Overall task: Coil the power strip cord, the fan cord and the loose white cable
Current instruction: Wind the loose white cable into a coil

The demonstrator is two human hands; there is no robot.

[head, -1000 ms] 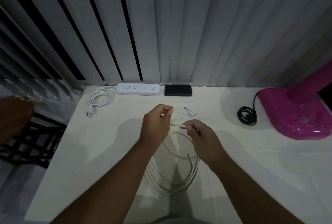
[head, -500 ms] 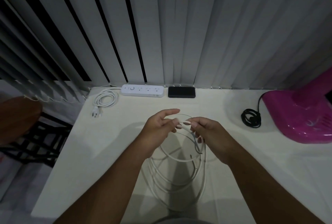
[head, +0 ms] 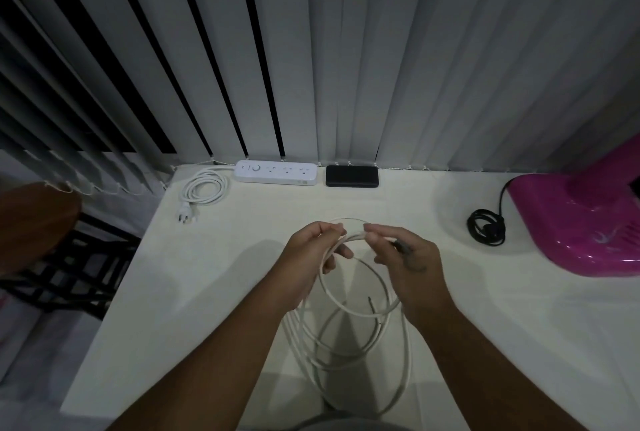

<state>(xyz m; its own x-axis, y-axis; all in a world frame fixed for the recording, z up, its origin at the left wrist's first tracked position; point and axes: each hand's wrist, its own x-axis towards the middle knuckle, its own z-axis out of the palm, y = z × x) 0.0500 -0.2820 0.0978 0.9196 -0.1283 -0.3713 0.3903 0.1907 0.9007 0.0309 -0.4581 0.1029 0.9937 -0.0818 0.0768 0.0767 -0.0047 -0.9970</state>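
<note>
Loose white cable [head: 349,320] hangs in loops off our hands above the table [head: 207,275], the loops dropping toward us. Our left hand [head: 311,250] is raised at mid-table, fingers curled round the gathered top of the coil. Our right hand [head: 405,257] faces it, almost touching, pinching the same arc between thumb and fingertips. One bare cable end [head: 372,306] points up inside the loops, well clear of both hands.

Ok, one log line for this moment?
left hand: holds white cable | right hand: pinches it | power strip cord, fan cord: coiled
</note>
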